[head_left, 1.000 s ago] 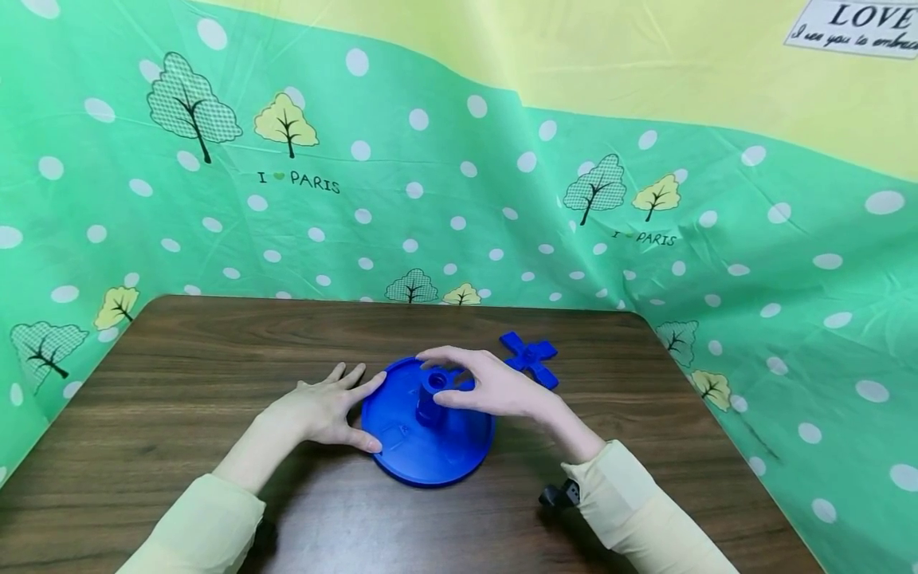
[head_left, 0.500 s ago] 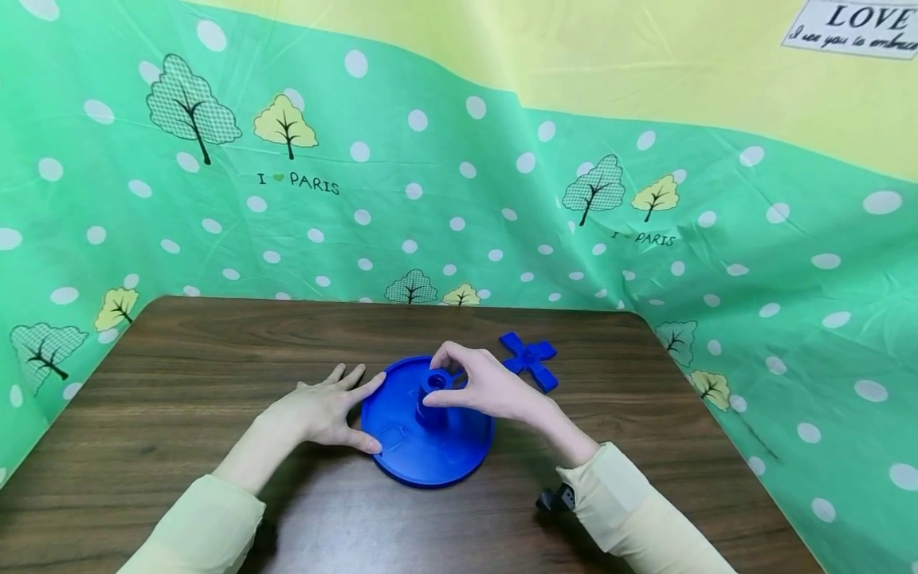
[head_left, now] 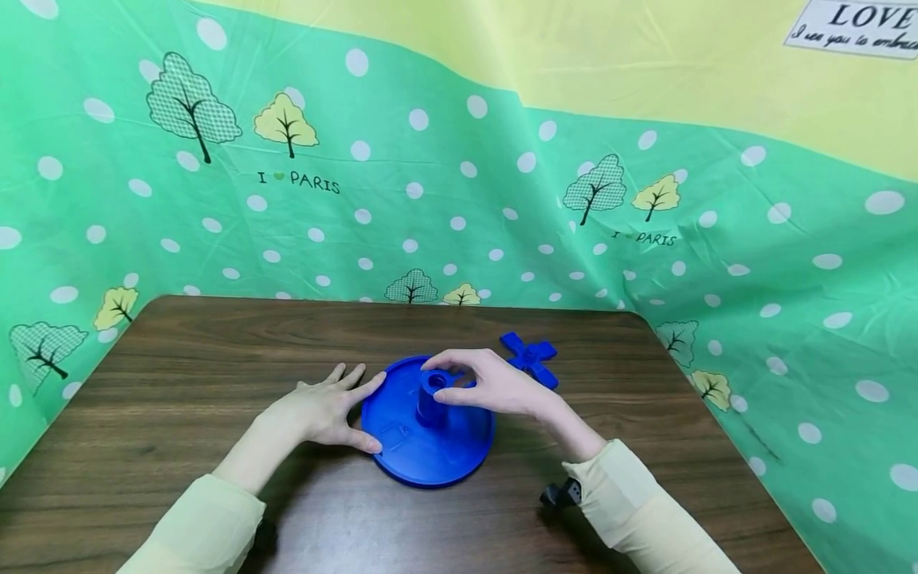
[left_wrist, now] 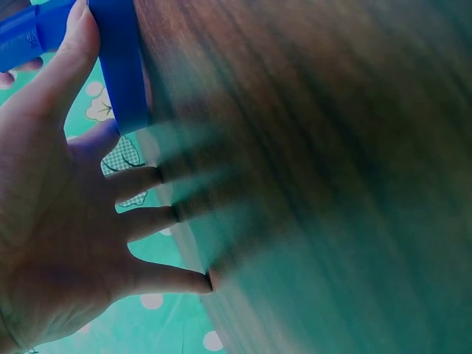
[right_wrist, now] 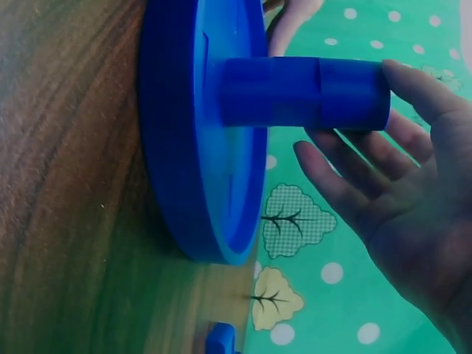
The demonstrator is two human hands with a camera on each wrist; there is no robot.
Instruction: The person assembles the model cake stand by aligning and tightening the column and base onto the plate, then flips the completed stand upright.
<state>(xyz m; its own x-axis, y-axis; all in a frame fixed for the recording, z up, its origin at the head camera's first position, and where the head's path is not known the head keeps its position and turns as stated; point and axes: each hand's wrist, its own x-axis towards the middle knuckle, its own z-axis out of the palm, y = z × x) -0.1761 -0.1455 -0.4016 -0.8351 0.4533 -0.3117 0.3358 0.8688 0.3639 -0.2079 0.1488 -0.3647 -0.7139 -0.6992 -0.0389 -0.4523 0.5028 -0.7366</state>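
Observation:
A round blue disc [head_left: 459,450] with a raised rim lies flat on the table. From its middle stands an upright hollow blue post [head_left: 430,410]; in the right wrist view a seam runs across the post [right_wrist: 295,92] between its lower part and its end piece. My left hand [head_left: 319,410] is spread at the disc's left side, thumb and index finger resting on the rim, the other fingers straight against the tabletop. With thumb and curled fingers, my right hand [head_left: 495,384] holds the top of the post from the right.
A flat blue cross-shaped piece [head_left: 531,360] lies behind the right hand. The brown wooden table [head_left: 179,359] reaches back to a green and yellow printed cloth [head_left: 459,191]. A black device [head_left: 561,496] is at the right wrist.
My right hand's fingers swing round the post's top, fingertips shifting right and thumb left, then back again. Left hand, disc and cross-shaped piece stay where they were.

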